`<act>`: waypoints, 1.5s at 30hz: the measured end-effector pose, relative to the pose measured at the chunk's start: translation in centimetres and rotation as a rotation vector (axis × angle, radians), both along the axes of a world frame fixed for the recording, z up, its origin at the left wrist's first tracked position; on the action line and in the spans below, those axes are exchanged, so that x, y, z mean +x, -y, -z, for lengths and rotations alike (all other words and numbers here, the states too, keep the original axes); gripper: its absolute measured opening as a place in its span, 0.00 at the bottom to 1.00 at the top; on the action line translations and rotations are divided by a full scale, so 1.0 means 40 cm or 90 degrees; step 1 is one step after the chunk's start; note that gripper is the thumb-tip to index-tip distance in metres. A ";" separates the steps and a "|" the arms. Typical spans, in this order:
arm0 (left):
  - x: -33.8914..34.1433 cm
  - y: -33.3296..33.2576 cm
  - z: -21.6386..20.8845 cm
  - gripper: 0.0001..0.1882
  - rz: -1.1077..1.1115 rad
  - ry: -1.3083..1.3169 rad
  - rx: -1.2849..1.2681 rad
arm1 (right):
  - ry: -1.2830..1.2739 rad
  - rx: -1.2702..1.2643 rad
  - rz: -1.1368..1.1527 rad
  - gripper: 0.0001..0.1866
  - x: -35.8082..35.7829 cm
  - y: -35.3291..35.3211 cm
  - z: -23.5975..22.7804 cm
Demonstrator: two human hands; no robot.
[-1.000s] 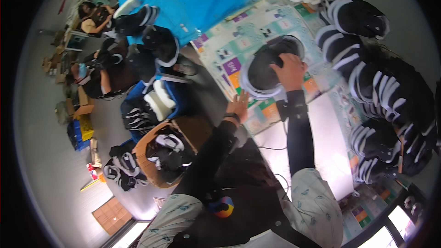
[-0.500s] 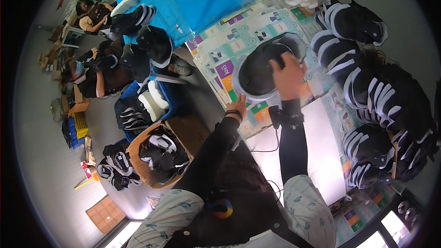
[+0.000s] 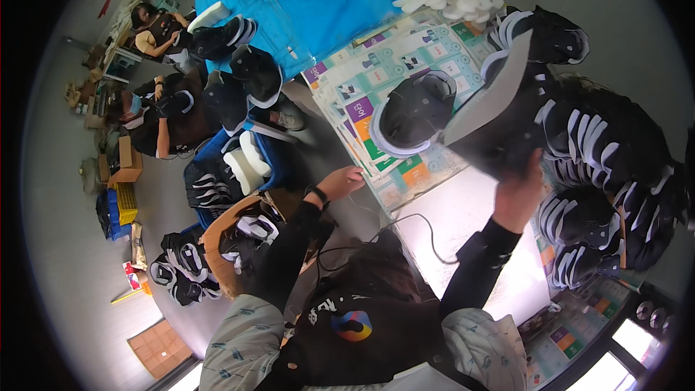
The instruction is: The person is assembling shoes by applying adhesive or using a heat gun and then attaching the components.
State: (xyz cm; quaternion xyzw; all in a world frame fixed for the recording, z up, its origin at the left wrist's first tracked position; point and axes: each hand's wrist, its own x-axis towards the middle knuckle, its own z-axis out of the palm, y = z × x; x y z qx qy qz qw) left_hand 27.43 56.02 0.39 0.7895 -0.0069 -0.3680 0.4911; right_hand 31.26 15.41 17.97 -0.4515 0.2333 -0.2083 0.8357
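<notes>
The right hand (image 3: pixel 517 192) is closed around a black shoe upper with a white lining (image 3: pixel 499 112), lifted above the counter (image 3: pixel 463 224). The left hand (image 3: pixel 346 181), loosely open and holding nothing, rests by the colourful squared printed sheet (image 3: pixel 376 72) under a second black upper (image 3: pixel 413 112).

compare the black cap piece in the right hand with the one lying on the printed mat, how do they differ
The held cap piece is lifted off the table in the right hand and tilted, showing a broad grey face. The cap piece on the mat lies flat on the printed mat, touched by no hand, its dark hollow upward with a white rim around it. The held one looks larger, though it is nearer the camera. Both are mainly black.
</notes>
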 end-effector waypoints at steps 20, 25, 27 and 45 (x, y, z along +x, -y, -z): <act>-0.670 0.021 -0.522 0.06 -0.330 0.226 -0.596 | 0.065 0.222 -0.301 0.22 -0.846 -0.426 -0.176; -0.730 0.122 -0.546 0.06 -0.403 0.097 -0.708 | -0.022 -0.430 -0.419 0.28 -1.025 -0.386 -0.179; -0.760 0.169 -0.549 0.06 -0.315 0.062 -0.608 | -0.045 -0.437 -0.369 0.24 -1.065 -0.347 -0.157; -0.939 0.649 -0.513 0.19 0.142 0.896 0.038 | 0.014 -0.724 -0.344 0.29 -1.215 0.234 -0.147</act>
